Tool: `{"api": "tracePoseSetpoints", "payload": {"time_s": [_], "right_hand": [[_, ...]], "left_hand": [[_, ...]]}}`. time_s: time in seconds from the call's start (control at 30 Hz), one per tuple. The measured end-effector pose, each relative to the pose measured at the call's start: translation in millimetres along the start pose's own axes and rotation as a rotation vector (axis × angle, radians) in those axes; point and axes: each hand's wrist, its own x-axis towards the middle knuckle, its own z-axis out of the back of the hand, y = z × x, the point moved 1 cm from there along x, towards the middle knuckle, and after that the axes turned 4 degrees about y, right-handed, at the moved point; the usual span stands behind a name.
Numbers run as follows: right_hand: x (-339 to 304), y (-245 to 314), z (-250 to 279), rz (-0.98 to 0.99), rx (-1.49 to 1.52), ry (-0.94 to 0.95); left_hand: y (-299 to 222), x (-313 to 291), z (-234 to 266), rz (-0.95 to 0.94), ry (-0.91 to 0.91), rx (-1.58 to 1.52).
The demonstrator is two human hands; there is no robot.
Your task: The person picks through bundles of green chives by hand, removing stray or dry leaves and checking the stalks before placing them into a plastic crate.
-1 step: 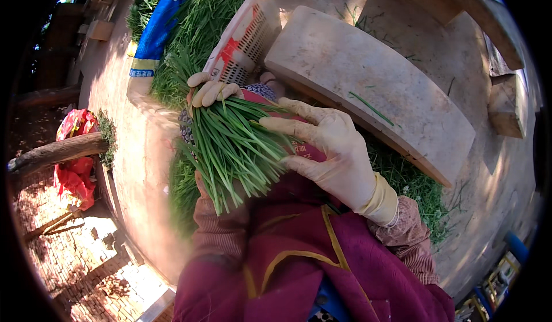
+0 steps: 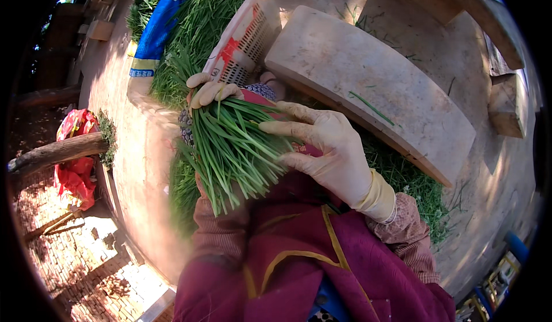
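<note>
My left hand, in a pale glove, is closed round a bunch of garlic chives. Long green leaves fan out below its fingers, toward my lap. At the bunch's right side is my gloved right hand, thumb and fingers apart. Its fingertips are at the outer leaves; whether they touch them I cannot tell. The left wrist is hidden behind the leaves. Under both hands lies my maroon apron.
A plastic basket stands beyond my left hand, beside a big heap of greens and a blue sack. A board with a few loose leaves lies at the right, and more greens lie under its near edge.
My right hand has shifted very slightly left. The bunch of garlic chives has swayed a little, still held in my left hand.
</note>
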Motion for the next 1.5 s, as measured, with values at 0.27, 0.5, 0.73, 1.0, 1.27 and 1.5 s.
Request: {"api": "tracePoseSetpoints", "payload": {"time_s": [0.27,0.5,0.73,1.0,1.27,1.5], "right_hand": [[-16.3,-35.9,-25.2,-0.235,0.613,-0.216],[-12.2,-39.8,-16.8,-0.168,0.343,-0.238],[-23.7,-22.2,3.8,-0.123,-0.008,-0.281],[-45.5,-12.0,-0.9,-0.116,-0.167,-0.171],[-40.4,-10.5,-12.5,-0.176,-0.181,-0.214],[-37.8,-2.8,-20.2,-0.231,-0.218,-0.248]], "left_hand": [[-0.7,-22.1,7.7,0.049,0.016,-0.298],[13.6,-7.5,5.5,0.022,0.213,-0.200],[11.7,-7.5,20.2,-0.079,0.264,-0.142],[10.8,-6.9,18.2,-0.099,0.165,-0.113],[5.0,-9.2,14.8,-0.113,0.165,-0.079],[0.4,-15.3,17.4,-0.176,0.116,-0.033]]}}
